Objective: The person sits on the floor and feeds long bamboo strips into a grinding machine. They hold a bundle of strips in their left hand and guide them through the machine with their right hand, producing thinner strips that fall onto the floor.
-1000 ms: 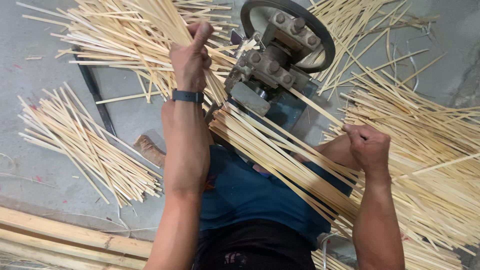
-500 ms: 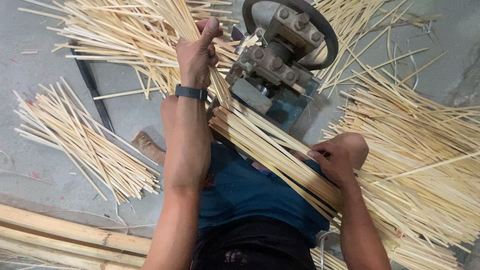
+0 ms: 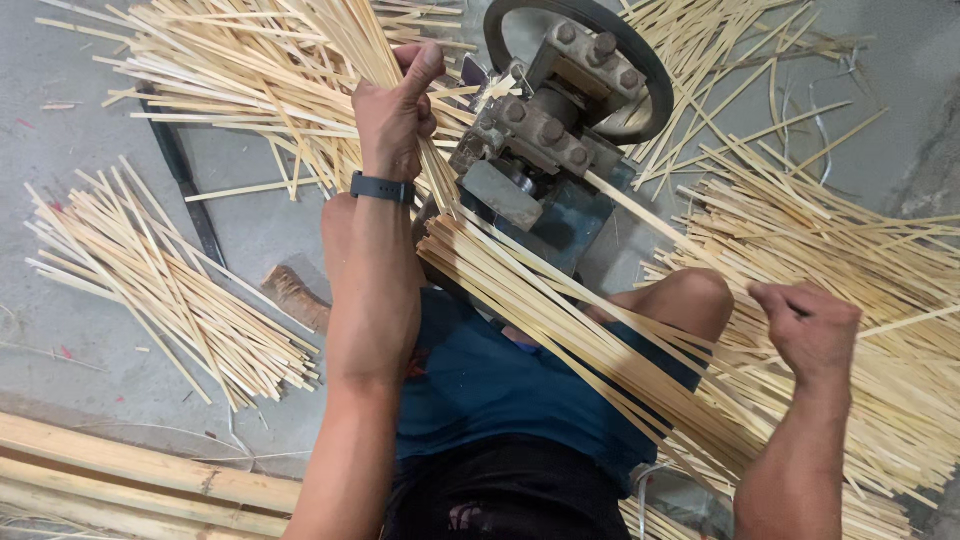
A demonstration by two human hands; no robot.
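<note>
Far left on the concrete floor lies a loose pile of thin bamboo strips, fanned out and well apart from the hands, with thicker bamboo poles along the bottom edge. Moving in, the left hand is up at the machine's near side, wristband showing, thumb raised, its grip clenched round a few strips where they leave the cutter head and join the tangled heap of strips beyond. Dead centre sits the splitting machine, a bolted metal head on a blue body with a dark wheel behind it. Running from that head down across the person's lap and blue shorts is the bundle of strips, packed side by side, slanting toward the lower right. Over there the right hand hovers above the bundle's far end, fingers curled in a loose fist; whether its grip has a strip in it I cannot tell, since nothing clearly shows between the fingers. Beyond it spreads a big stack of strips. To do this well, I'd judge: keep the strip in line with the head so it doesn't twist, pull evenly on the left, feed one at a time from the right, and keep fingers clear of the metal head.
</note>
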